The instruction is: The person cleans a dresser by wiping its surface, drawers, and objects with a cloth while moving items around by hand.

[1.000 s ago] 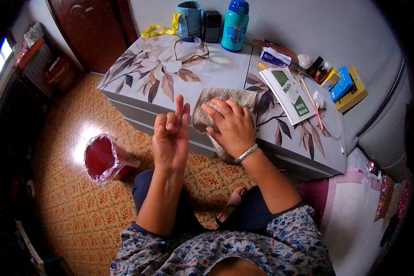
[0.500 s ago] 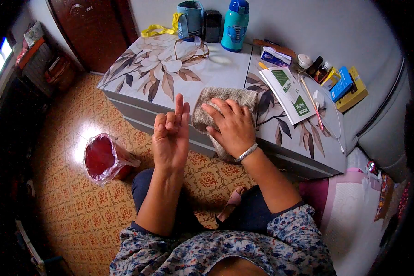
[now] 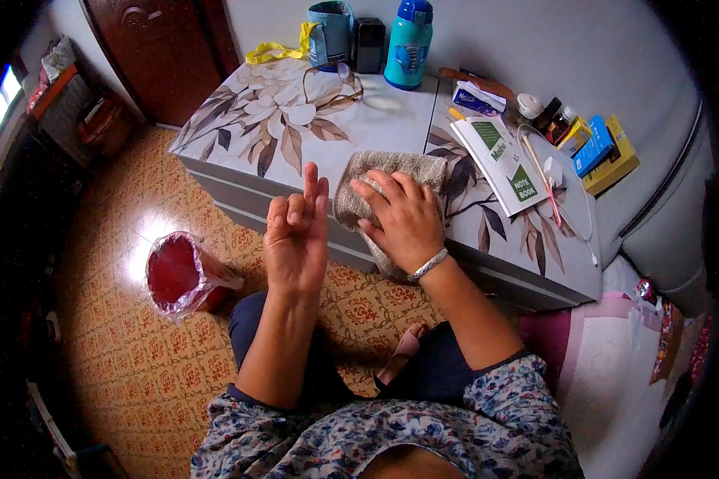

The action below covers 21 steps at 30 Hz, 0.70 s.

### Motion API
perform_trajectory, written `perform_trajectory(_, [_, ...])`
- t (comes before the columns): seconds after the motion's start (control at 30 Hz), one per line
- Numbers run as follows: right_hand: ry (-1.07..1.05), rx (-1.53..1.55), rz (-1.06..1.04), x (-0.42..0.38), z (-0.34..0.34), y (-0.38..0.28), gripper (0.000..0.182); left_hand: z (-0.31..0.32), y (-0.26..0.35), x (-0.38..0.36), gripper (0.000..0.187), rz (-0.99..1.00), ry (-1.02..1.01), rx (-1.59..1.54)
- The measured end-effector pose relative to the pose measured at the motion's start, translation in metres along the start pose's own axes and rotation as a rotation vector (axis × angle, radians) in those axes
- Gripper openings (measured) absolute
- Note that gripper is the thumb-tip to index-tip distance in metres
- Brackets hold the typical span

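Observation:
A beige-grey towel lies bunched at the front edge of the flower-patterned cabinet top, part of it hanging over the edge. My right hand rests on it, back of the hand up, fingers spread and slightly bent; a woven band circles that wrist. Just left of the towel, my left hand is raised in front of the cabinet, palm towards me. Some of its fingers point up while others fold towards the palm, and nothing is in them.
At the back stand a blue fabric cup bag, a dark box and a teal bottle, with eyeglasses before them. To the right lie a notebook, a cable and small boxes. A lined bin stands on the floor.

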State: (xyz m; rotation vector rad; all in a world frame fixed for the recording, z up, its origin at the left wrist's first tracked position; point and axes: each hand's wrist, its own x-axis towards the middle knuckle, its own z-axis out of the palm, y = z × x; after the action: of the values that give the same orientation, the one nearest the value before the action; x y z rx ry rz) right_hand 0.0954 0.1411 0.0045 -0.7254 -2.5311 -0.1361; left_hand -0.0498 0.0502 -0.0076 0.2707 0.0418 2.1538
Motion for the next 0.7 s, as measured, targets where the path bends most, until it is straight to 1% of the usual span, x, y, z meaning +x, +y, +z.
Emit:
perform_trajectory(0.1, [0.001, 0.005, 0.0, 0.0, -0.0002, -0.0002, 0.058, -0.0007, 0.0004, 0.0001, 0.024, -0.003, -0.009, -0.01])
perform_trajectory(0.2, [0.006, 0.007, -0.003, 0.0, -0.0001, -0.0003, 0.058, -0.0009, 0.0005, -0.0003, 0.024, -0.017, 0.048, 0.022])
perform_trajectory(0.27, [0.009, 0.008, -0.005, -0.0003, 0.0001, 0.0001, 0.058, -0.0001, -0.0015, -0.0006, 0.023, 0.017, 0.016, -0.092])
perform_trajectory(0.3, [0.014, 0.012, -0.008, -0.0005, 0.0005, 0.0005, 0.058, -0.0013, -0.0011, -0.0001, 0.023, 0.016, 0.016, -0.092])
perform_trajectory(0.37, [0.019, 0.017, -0.012, -0.0006, 0.0009, 0.0008, 0.059, -0.0028, -0.0002, 0.0014, 0.028, -0.047, -0.148, -0.099])
perform_trajectory(0.4, [0.016, 0.011, -0.012, -0.0006, 0.001, 0.0009, 0.059, -0.002, 0.0, 0.0006, 0.028, -0.046, -0.149, -0.099])
perform_trajectory(0.47, [0.014, 0.005, -0.013, -0.0003, 0.0002, 0.0007, 0.059, 0.005, 0.0008, -0.0021, 0.03, -0.052, -0.026, -0.1])
perform_trajectory(0.57, [-0.013, -0.003, -0.01, 0.0001, -0.0019, 0.0007, 0.06, 0.0055, 0.0008, -0.0022, 0.03, -0.038, -0.023, -0.054])
perform_trajectory(0.7, [0.007, 0.008, -0.012, -0.0001, -0.0009, 0.0006, 0.06, 0.0026, 0.0018, -0.0013, 0.03, -0.053, -0.052, -0.091])
